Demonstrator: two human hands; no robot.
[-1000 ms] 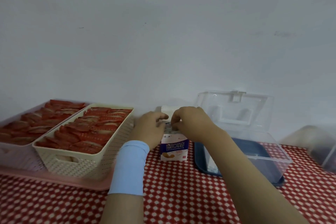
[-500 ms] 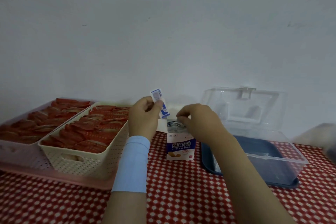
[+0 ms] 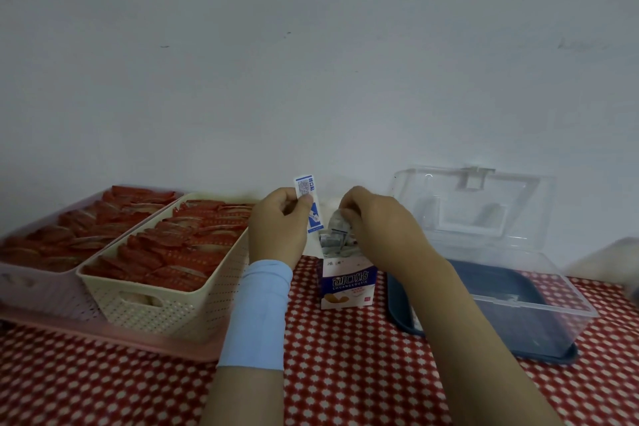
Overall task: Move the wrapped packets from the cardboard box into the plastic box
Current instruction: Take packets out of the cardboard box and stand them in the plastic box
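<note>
A packet has been drawn out of the cardboard box and is pinched upright by the left hand. More packets at its mouth are gripped by the right hand, to which the plastic box, lower right, lies nearer.

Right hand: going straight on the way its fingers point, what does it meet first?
Likely the wrapped packets sticking out of the open cardboard box: the right hand curls its fingers down onto them and seems to pinch one. Depth is hard to judge.
</note>
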